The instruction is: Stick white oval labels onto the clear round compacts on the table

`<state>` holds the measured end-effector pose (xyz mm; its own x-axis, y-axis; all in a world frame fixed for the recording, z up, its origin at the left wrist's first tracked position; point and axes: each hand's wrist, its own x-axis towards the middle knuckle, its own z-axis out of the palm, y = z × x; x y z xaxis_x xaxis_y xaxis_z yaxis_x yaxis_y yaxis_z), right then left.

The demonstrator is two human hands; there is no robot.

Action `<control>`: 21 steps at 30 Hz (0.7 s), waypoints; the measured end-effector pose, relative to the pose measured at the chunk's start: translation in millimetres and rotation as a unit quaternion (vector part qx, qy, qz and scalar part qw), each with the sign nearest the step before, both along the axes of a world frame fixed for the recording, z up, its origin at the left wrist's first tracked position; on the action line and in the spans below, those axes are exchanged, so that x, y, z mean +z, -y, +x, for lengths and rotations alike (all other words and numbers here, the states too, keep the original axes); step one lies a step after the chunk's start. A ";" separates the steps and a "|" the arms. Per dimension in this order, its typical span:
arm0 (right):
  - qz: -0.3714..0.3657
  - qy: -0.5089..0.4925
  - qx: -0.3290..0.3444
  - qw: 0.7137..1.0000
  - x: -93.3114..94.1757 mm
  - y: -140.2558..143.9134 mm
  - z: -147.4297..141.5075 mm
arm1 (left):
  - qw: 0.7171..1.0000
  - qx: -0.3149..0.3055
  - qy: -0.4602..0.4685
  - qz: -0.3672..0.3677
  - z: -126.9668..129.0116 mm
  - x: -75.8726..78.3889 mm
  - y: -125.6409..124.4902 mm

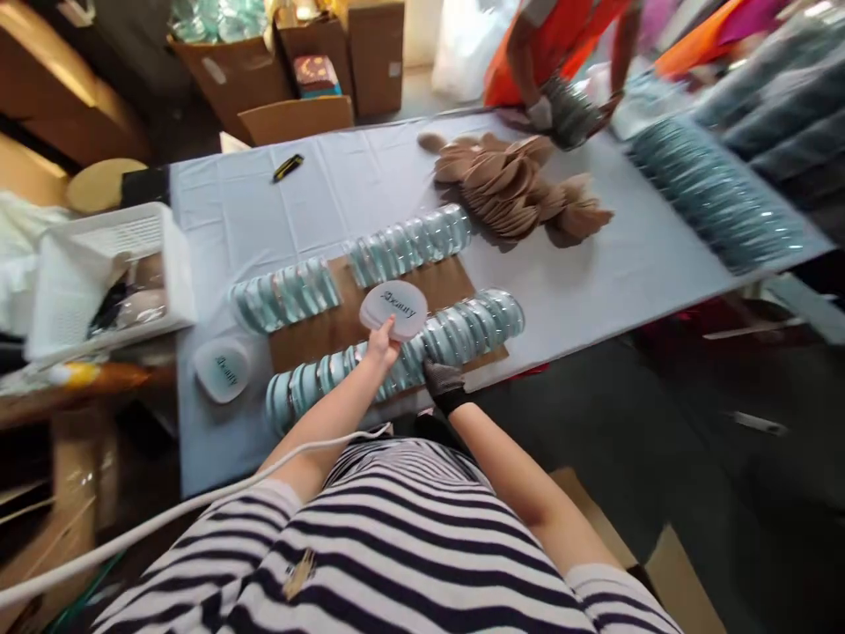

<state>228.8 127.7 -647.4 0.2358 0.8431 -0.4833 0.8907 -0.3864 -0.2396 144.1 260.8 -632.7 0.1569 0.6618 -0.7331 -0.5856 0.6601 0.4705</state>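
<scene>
L hand pinches a round printed disc just above the front row of clear discs on the cardboard, gloved R hand closed on that row; looks mid-way, w/ one printed disc lying aside on the table & the brown rounds untouched.

Rows of glass discs and a brown disc heap are crowding the worktop centre, while bare cloth is lying open between heap and cutter.
</scene>
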 end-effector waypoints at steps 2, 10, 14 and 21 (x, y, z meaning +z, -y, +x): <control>-0.014 0.002 -0.013 1.000 1.3 0.1 -0.2 | 1.000 0.002 0.008 0.010 -0.3 -2.2 -1.4; -0.008 -0.010 -0.068 0.998 -0.2 24.6 5.0 | 1.000 0.004 0.021 0.008 -2.5 -8.0 -1.0; -0.017 -0.030 -0.062 0.997 -6.1 16.2 7.7 | 1.000 0.009 0.018 0.009 -1.8 -8.7 -1.8; -0.020 -0.416 -0.270 0.868 -9.5 5.7 6.6 | 0.999 0.009 0.013 0.037 0.6 -8.5 2.0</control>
<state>235.4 122.1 -656.8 0.1458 0.6973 -0.7018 0.1020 -0.7162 -0.6904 144.7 258.8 -641.2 0.1621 0.7171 -0.6778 -0.6096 0.6129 0.5027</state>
